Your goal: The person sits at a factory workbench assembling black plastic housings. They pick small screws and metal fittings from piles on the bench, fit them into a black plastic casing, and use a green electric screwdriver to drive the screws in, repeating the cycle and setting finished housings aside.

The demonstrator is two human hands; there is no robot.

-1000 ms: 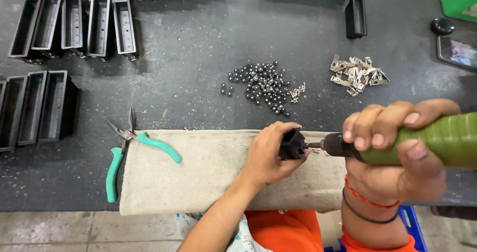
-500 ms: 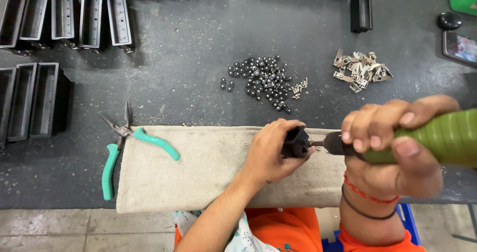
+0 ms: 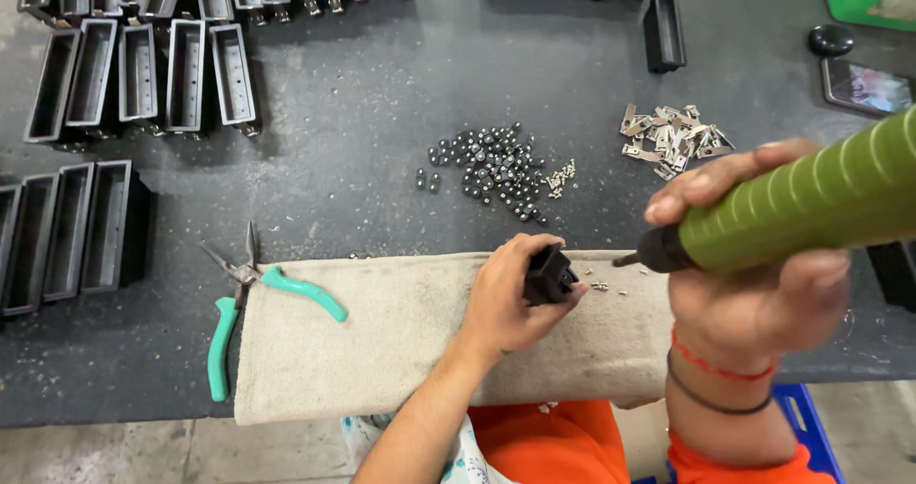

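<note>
My left hand [image 3: 504,293] rests on a beige cloth [image 3: 382,336] and grips a small black plastic part [image 3: 550,274]. In my right hand [image 3: 754,274] is a green ribbed electric screwdriver [image 3: 811,203], held a little above the cloth. Its dark tip [image 3: 630,258] points left and stands a short gap away from the black part. A few tiny screws [image 3: 603,287] lie on the cloth between the two hands.
Teal-handled pliers [image 3: 250,298] lie at the cloth's left end. Small dark round pieces [image 3: 489,167] and metal brackets [image 3: 673,136] are heaped on the dark table. Rows of black rectangular housings [image 3: 143,74] fill the back left. A phone [image 3: 863,85] lies at the right.
The screwdriver has drawn back to the right and lifted, so its tip no longer touches the black part. My left hand still holds the part on the cloth.
</note>
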